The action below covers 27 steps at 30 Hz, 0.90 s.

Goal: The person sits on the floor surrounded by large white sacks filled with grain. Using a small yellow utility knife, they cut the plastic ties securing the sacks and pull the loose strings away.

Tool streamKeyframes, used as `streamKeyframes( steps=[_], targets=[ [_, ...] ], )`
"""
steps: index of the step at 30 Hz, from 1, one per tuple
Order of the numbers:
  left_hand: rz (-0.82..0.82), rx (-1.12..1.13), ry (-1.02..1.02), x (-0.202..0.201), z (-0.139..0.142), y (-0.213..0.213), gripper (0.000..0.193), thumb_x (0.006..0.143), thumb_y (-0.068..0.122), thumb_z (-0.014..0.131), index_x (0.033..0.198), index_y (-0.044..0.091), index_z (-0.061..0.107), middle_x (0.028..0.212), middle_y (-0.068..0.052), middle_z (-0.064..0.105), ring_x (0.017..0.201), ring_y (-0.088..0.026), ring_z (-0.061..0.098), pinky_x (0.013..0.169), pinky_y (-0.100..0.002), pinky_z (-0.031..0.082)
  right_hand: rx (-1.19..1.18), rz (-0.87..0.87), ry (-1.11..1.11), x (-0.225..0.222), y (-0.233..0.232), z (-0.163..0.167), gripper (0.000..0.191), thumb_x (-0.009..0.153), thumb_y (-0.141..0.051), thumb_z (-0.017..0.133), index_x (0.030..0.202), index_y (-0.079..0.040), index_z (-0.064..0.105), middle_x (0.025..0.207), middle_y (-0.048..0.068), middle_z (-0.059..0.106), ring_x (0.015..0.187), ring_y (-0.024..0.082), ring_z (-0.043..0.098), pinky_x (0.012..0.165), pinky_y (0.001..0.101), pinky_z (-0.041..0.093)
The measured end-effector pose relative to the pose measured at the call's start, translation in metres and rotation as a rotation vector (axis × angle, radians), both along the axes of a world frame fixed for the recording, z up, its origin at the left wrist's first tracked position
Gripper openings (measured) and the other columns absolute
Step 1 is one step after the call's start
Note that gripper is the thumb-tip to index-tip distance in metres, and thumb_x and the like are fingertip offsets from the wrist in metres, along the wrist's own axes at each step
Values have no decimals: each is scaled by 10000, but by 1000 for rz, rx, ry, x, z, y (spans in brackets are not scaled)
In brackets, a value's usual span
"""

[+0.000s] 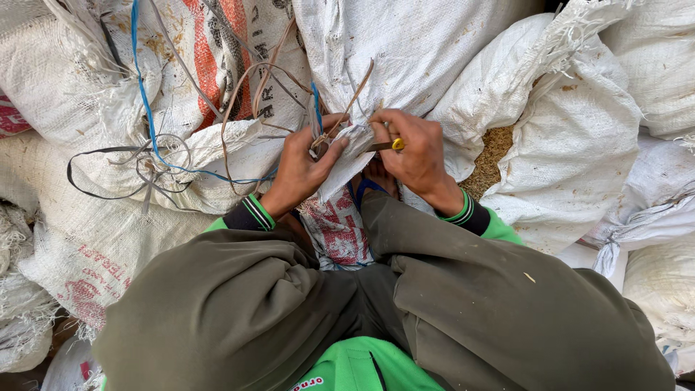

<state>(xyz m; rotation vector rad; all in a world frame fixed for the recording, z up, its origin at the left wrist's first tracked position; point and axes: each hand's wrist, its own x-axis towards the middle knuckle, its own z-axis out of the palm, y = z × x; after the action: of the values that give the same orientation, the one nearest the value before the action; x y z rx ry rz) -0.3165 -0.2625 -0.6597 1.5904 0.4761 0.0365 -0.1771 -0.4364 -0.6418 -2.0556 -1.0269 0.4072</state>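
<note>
My left hand (300,166) pinches the gathered mouth of a white woven sack (340,156), with brown and blue plastic strings (318,108) sticking up from the bunch. My right hand (413,152) grips the same bunched sack mouth from the right and holds a thin tool with a yellow end (397,144) between its fingers. Both hands touch the sack cloth close together. Below them a sack with red print (337,232) lies between my knees, which are covered in olive trousers.
White woven sacks (405,43) are piled all around. One sack at the right (572,145) gapes open and shows brown grain husk (492,156). Loose black, blue and brown strings (152,163) lie on the sacks at the left.
</note>
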Motion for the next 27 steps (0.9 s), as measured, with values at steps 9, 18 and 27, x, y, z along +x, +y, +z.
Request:
streamKeyframes(
  steps=[9,18,27],
  targets=[
    [-12,-177,161,1,-9,2,207,995,149,679,1160,25,695,652,40,499,566,-25,397,515,-245,283,171,-469,-123,90,-49,32,81,1139,-60,706,1180,-7,661,791,17,586,539,70,402,464,242,296],
    [-128,-168,106,2,-4,6,176,955,164,749,1030,19,683,602,57,508,525,-15,452,479,-232,308,-143,199,-222,34,11,51,247,863,-208,812,1066,-72,774,897,74,740,607,180,617,494,357,467],
    [-35,-112,-70,14,14,23,164,1085,152,637,1136,15,710,847,61,627,768,-29,539,672,-243,424,67,-69,234,89,-6,89,97,1046,-50,737,973,11,758,777,38,662,631,72,524,551,256,343]
  ],
)
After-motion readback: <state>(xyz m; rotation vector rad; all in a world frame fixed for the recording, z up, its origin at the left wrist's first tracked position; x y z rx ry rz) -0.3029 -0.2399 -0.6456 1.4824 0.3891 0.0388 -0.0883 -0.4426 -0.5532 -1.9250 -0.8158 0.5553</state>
